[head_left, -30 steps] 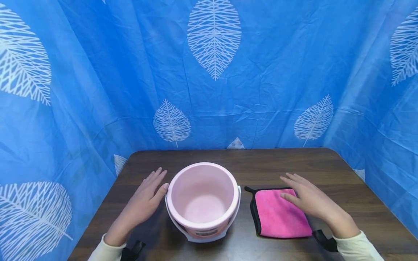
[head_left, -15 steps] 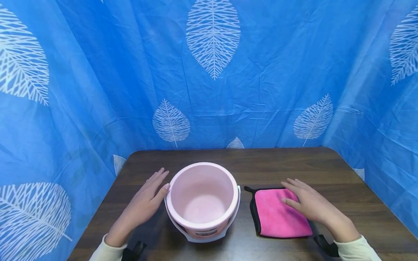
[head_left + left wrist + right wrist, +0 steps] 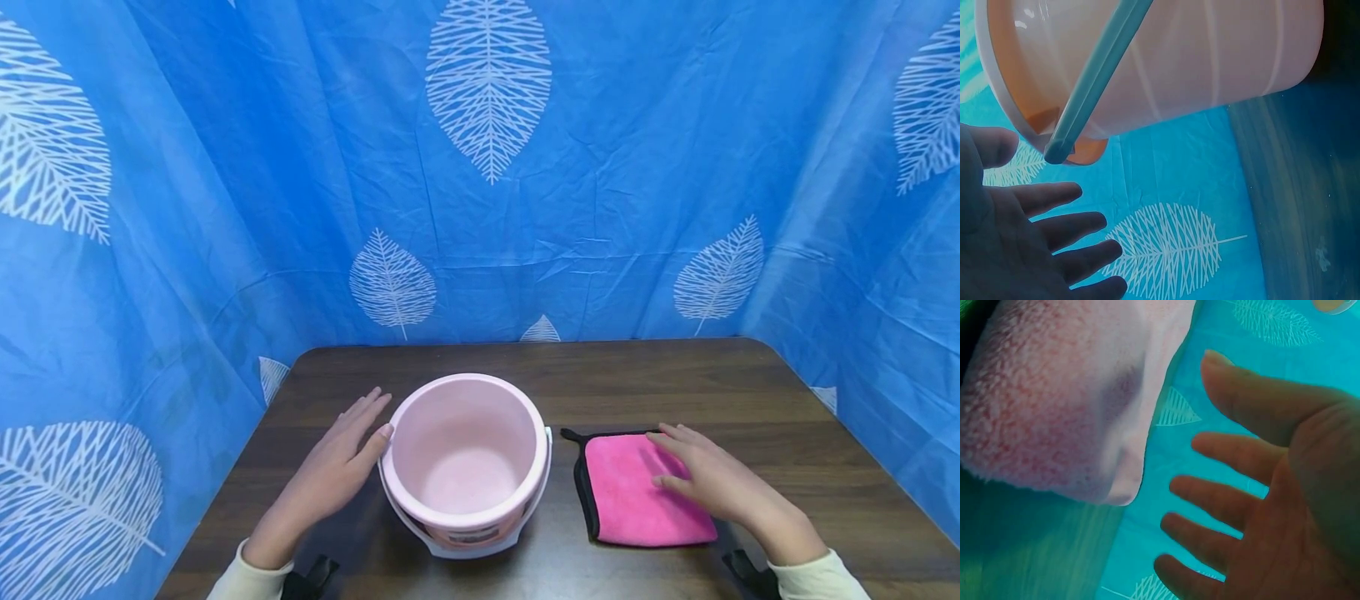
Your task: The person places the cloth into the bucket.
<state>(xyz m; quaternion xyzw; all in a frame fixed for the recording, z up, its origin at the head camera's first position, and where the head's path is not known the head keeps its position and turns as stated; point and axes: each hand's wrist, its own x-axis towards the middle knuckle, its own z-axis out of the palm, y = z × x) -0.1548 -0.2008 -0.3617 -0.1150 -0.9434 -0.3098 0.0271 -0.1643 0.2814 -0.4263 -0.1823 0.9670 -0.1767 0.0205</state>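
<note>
A pale pink bucket (image 3: 465, 467) stands upright on the table, its white handle (image 3: 1099, 81) folded down against the front. Beside its left rim is my left hand (image 3: 337, 467), fingers straight and spread, thumb tip right at the rim in the head view. The left wrist view shows that hand (image 3: 1035, 231) with nothing in its palm. To the bucket's right lies a folded bright pink cloth (image 3: 633, 500) with black edging and a small loop. My right hand (image 3: 716, 479) hovers over the cloth's right side, fingers extended and holding nothing, as the right wrist view also shows.
The dark brown wooden table (image 3: 600, 379) has rounded far corners. Blue curtains (image 3: 622, 167) with white leaf prints hang behind it and along both sides. Black straps (image 3: 750, 575) circle both wrists below the cream sleeves.
My right hand has shifted slightly right and lower over the cloth. The left hand has edged a little toward the bucket's rim. Bucket and cloth stay put.
</note>
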